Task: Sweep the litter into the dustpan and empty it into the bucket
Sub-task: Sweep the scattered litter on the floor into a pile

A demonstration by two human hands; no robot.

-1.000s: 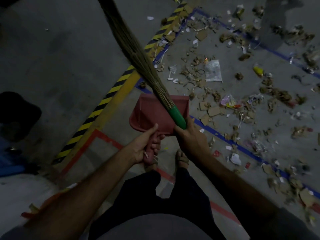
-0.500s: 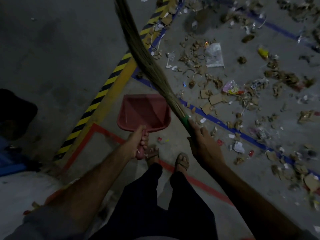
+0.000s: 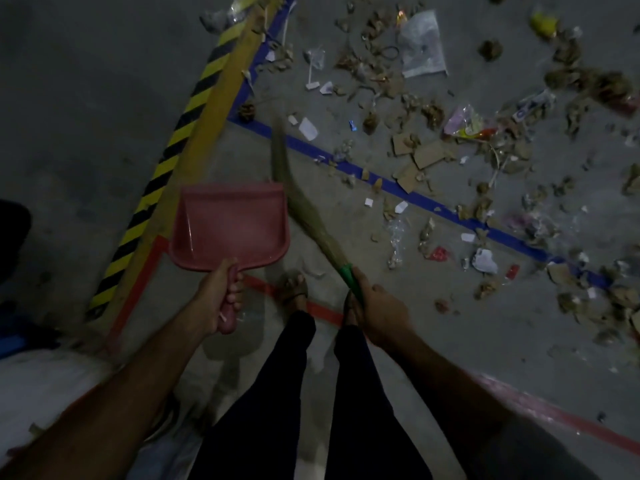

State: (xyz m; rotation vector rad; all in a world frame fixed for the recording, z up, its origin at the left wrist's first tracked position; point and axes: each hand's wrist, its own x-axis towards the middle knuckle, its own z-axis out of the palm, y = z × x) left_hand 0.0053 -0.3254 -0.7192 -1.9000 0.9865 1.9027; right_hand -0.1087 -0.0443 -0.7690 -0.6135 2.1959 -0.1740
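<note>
Head view | left hand grips dustpan | right hand grips broom

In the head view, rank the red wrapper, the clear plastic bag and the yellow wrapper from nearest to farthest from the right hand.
From the right hand:
1. Red wrapper, on the floor just beyond it.
2. Clear plastic bag, far ahead, past the blue line.
3. Yellow wrapper, top right, farthest.

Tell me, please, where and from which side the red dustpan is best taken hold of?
By its handle, from the near side: it juts back from the dustpan toward the person, and the left hand already wraps it there, leaving the wide open lip facing the litter.
</note>
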